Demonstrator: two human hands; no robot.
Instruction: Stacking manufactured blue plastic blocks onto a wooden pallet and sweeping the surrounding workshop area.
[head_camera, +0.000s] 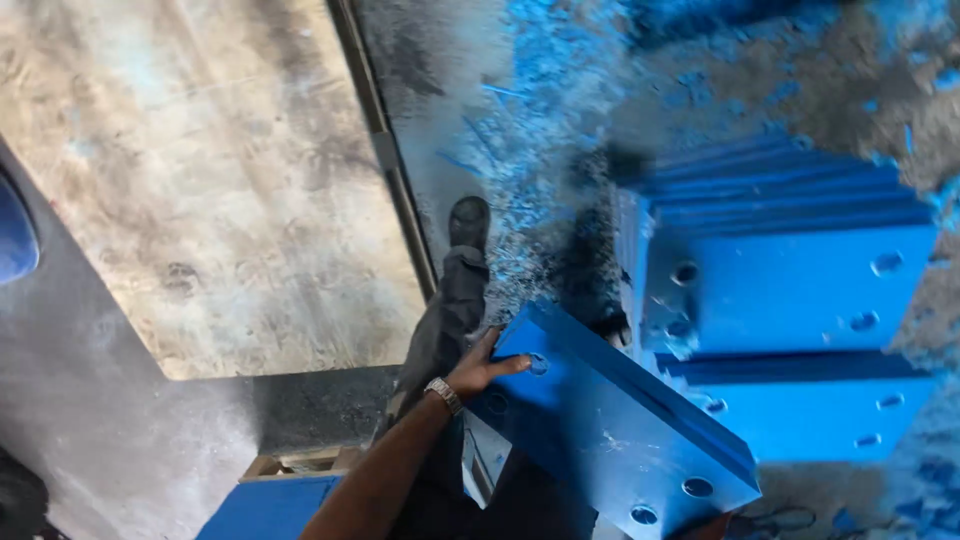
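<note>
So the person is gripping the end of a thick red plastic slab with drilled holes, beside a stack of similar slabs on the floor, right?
Not quite: the head view shows the thick plastic slab with drilled holes is blue, not red. The hand does grip its end, and the stack of similar blue slabs sits beside it on the floor.

A grimy concrete floor (420, 90) bears stacked blue plates (790, 300) and scattered blue shavings (540, 110).

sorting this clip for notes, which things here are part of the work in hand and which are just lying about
In hand:
- left hand, gripping the end of the blue slab
- blue slab with drilled holes, held tilted

Lying about:
- stack of blue slabs on the floor
- blue shavings scattered on the floor
- metal floor rail
- wooden pallet
</note>
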